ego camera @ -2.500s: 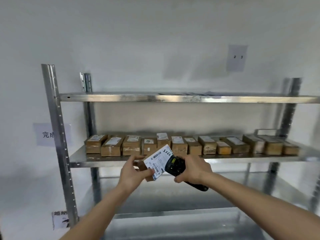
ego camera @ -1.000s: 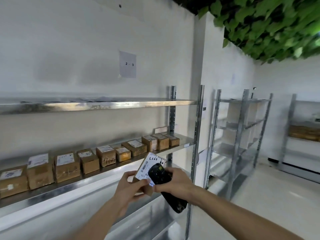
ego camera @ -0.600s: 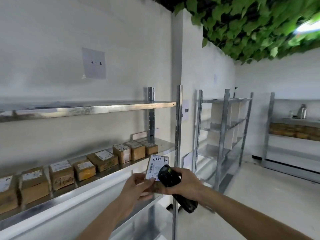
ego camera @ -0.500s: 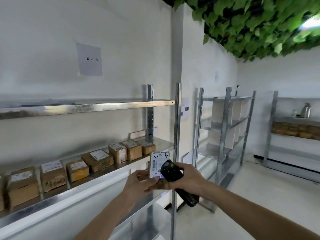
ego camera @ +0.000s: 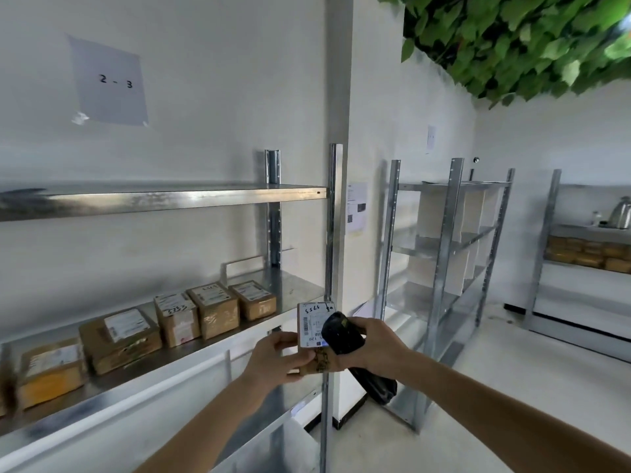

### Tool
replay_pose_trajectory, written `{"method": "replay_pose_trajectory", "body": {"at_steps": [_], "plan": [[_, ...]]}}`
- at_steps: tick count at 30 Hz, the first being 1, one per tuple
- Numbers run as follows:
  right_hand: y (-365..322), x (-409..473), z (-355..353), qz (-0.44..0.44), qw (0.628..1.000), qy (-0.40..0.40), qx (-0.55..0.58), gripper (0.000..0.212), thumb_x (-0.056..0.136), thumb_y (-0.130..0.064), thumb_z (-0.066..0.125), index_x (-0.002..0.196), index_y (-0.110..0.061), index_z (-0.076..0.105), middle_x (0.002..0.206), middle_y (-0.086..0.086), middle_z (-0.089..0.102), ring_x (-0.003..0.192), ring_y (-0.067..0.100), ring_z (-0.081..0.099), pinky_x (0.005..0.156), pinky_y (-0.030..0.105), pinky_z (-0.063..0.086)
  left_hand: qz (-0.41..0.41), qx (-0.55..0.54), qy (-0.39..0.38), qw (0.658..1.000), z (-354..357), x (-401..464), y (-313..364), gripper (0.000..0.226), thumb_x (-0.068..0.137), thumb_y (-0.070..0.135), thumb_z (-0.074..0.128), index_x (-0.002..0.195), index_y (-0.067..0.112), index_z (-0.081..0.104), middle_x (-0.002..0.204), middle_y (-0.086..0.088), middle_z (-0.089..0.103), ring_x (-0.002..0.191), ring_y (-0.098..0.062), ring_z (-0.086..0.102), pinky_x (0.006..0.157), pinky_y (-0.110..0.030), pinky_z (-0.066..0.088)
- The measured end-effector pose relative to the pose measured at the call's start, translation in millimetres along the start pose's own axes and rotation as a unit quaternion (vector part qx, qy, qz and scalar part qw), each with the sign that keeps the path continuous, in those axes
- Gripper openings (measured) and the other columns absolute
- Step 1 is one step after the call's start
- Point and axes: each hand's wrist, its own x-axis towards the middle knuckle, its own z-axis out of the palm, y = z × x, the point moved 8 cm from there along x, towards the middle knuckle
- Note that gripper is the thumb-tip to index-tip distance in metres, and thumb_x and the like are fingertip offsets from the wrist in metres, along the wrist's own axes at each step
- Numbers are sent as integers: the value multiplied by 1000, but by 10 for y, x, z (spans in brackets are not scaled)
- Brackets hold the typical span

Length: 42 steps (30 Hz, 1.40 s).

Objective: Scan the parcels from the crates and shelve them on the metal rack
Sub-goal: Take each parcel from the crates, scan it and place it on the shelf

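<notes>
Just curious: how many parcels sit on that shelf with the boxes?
5 clearly: far-right box, next, upright one, wide one, yellowish one. More may hide past the left edge.

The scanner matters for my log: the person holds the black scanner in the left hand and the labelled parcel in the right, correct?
Not quite: the head view shows the black scanner in the right hand, and the labelled parcel in the left hand.

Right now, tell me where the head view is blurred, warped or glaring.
Head view: leaves top right smear with a bright flare at the edge; parcels far left blur; rack posts lean from wide-angle warp; the held parcel label stays readable.
</notes>
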Motion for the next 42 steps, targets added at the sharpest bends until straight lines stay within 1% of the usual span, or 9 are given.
{"method": "replay_pose_trajectory", "body": {"at_steps": [5,11,17,20,24,31,35,38,42], "plan": [[295,861,-61,-3,999,-28,-26,47,65,-25,97,107,-23,75,97,-2,77,86,12,73,77,24,61,33,58,22,998,7,884,-112,43,71,13,90,107,10,66,112,-4,71,92,-27,75,75,-43,63],[640,1951,63,-2,996,-79,-27,59,66,-30,97,119,-23,73,107,-3,77,94,16,75,85,32,63,56,145,35,987,-141,1942,-158,34,66,19,92,95,15,74,92,-1,78,84,-17,75,83,-42,62],[859,2769,296,-22,992,-117,-38,45,68,-27,96,104,-33,70,104,-5,76,97,14,72,91,34,61,49,165,81,982,-318,2572,-385,36,66,17,92,96,20,74,94,2,78,88,-14,75,83,-42,62],[1001,3108,415,-26,988,-142,-56,52,69,-27,95,115,-25,71,106,-5,75,100,15,71,93,34,60,54,205,90,973,-317,2799,-451,26,70,27,88,92,30,75,90,12,78,85,-5,74,82,-38,62],[1163,3517,543,-46,981,-179,-64,56,70,-29,95,120,-25,71,106,-9,74,100,13,70,94,33,59,45,207,131,968,-334,3030,-542,22,74,15,84,90,27,76,87,11,78,82,-7,75,81,-42,62],[1157,4211,761,-105,956,-265,-71,66,72,-26,93,131,-22,64,115,-1,73,100,16,70,90,30,59,50,259,275,925,-478,3264,-547,24,76,20,85,91,35,74,85,18,76,78,-6,74,71,-34,63],[1094,4413,919,-131,942,-301,-66,70,74,-23,91,136,-22,60,110,-4,70,97,16,69,84,26,59,51,341,373,861,-570,3254,-463,14,78,30,84,85,28,73,75,22,70,70,9,67,66,-16,58],[1058,4531,999,-139,936,-316,-64,70,74,-20,91,136,-21,60,109,-3,69,93,14,67,72,18,54,22,364,398,842,-596,3267,-488,16,81,34,81,78,32,65,72,17,69,65,7,66,63,-16,57],[997,4632,1090,-147,932,-324,-63,71,74,-21,91,138,-23,59,105,-5,69,89,12,67,72,19,54,-15,383,429,818,-691,3280,-501,17,80,44,78,77,31,67,69,15,69,62,1,67,64,-29,61]]}}
